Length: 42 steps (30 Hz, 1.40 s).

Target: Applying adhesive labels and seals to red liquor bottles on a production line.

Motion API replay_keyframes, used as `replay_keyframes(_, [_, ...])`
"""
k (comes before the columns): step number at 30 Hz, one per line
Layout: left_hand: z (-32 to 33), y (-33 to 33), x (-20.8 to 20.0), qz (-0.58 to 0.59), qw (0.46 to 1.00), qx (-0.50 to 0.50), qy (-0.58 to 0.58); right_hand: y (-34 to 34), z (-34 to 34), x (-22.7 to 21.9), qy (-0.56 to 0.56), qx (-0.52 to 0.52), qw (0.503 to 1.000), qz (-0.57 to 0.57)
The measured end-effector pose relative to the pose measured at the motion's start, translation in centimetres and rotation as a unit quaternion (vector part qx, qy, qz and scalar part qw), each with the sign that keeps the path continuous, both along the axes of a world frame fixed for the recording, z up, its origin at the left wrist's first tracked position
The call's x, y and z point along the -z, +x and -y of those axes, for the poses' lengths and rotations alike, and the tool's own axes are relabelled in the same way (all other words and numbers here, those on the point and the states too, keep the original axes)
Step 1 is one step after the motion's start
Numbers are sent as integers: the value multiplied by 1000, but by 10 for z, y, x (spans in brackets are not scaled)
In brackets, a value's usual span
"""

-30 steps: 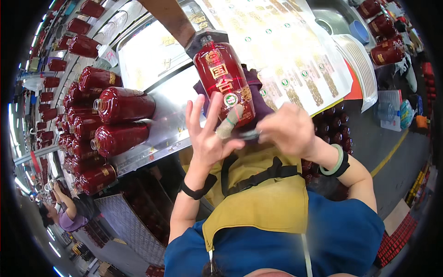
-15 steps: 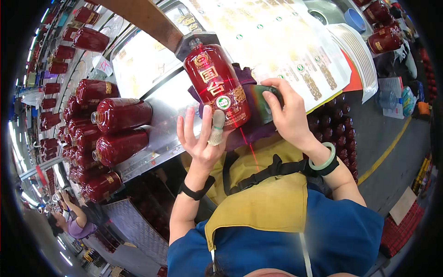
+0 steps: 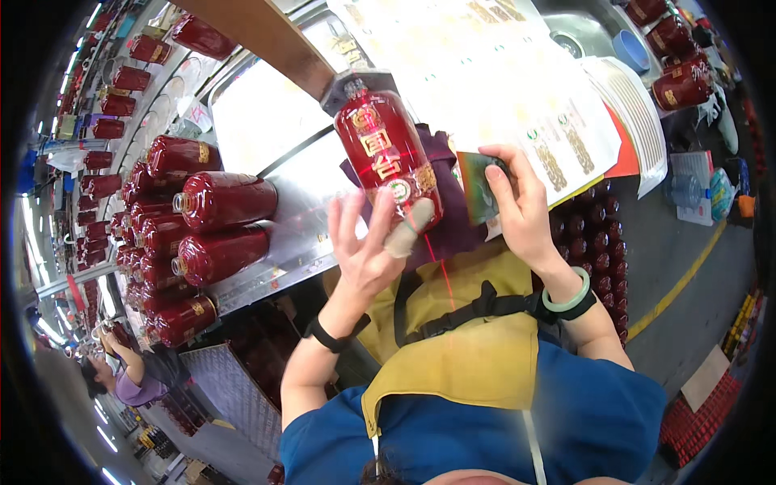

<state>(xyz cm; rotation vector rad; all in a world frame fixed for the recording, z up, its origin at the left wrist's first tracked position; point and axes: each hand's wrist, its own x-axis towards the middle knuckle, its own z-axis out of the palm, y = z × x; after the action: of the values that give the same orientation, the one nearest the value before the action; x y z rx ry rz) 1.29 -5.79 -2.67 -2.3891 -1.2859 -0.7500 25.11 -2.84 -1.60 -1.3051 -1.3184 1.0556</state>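
A dark red glass bottle (image 3: 386, 153) with gold lettering and a green-and-white round mark lies on a purple cloth (image 3: 446, 194). Its neck rests against a dark angular holder (image 3: 373, 81). My left hand (image 3: 368, 250), slightly blurred, is at the bottle's base with fingers spread; a pale finger cot (image 3: 411, 233) covers one finger. Whether that finger touches the glass I cannot tell. To the right of the bottle, my right hand (image 3: 521, 202) pinches a flat, dark green scraper-like piece (image 3: 482, 187) between thumb and fingers, apart from the bottle. Thin red light lines cross the bottle.
Several red bottles (image 3: 226, 200) are stacked on their sides at left. Sheets of gold decals (image 3: 558, 141) cover the bright table. A brown bar (image 3: 267, 40) reaches in from above. Right of the sheets is a sink (image 3: 575, 20) with a blue bowl (image 3: 630, 50). Another person (image 3: 133, 380) works far left.
My right hand has drawn the green piece away from the bottle's side and tilted it up. My left hand's fingers have shifted right, over the bottle's base. The whole view has shifted slightly.
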Motion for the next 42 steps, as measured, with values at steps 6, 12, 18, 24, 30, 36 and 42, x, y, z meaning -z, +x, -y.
replay_keyframes(6, [0,7,-10,102,984,-124,-81,-2,-4,0,-15,-14,999,-29])
replay_keyframes(12, [-8,17,-19,1,995,-87,-54,-7,-20,-18,41,-41,998,21])
replay_keyframes(18, [-7,19,-15,238,962,-57,-118,-16,-43,-38,380,-91,885,253])
replay_keyframes(24, [-4,13,-7,248,962,-44,-110,-16,-37,-49,511,-282,773,249])
replay_keyframes(30, [-6,10,-1,257,959,-34,-115,-18,-36,-47,512,-268,774,257])
replay_keyframes(36, [-4,10,2,259,959,-20,-110,-14,-32,-40,438,-180,825,308])
replay_keyframes(42, [-3,10,2,281,949,-8,-145,-12,-32,-41,420,-204,851,241])
